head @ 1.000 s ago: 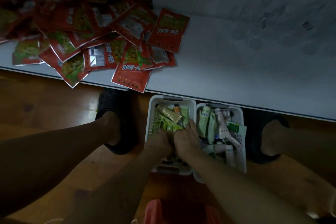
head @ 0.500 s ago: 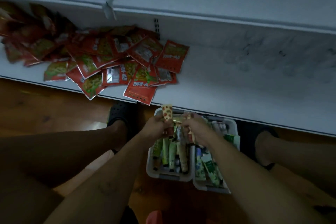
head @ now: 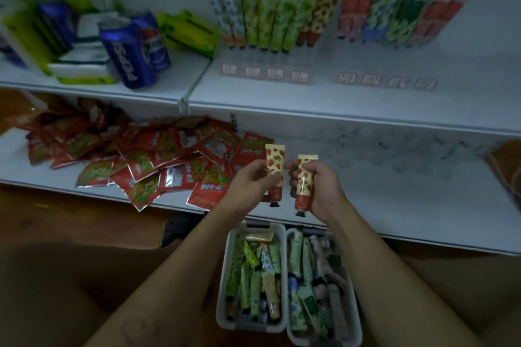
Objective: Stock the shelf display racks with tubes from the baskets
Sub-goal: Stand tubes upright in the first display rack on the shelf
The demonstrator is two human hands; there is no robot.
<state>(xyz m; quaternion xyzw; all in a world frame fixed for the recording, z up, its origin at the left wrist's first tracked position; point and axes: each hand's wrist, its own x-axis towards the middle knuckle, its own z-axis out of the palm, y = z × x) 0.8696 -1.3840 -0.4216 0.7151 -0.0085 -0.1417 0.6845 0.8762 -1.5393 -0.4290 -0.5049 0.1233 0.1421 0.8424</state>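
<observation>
Two strawberry-print tubes (head: 275,165) held over two baskets (head: 225,315).
Baskets of mixed tubes lie nearest; above, left grip (head: 249,181) and right grip (head: 320,187) each clasp one upright tube; farthest, two PEPSI cans (head: 127,51) stand left of the stocked racks (head: 265,72).

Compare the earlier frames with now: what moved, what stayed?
Both hands rose out of the baskets to shelf height: the left hand now grips one strawberry-print tube, the right hand a second tube. Baskets and red sachets lie as before.
</observation>
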